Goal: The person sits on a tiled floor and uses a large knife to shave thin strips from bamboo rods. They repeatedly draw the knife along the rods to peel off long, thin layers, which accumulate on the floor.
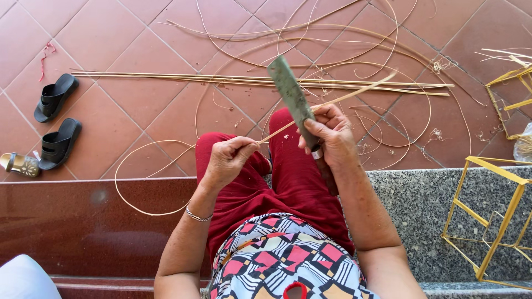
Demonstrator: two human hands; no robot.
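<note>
Two hands work over the lap: left hand [228,158] pinches one end of a thin bamboo strip [332,101], right hand [328,135] grips a broad knife [292,95] against it, apparently mid-shaving; the following stroke needs a steady, shallow blade angle.

Bright, even daylight; soft shadows, sharp focus.
</note>
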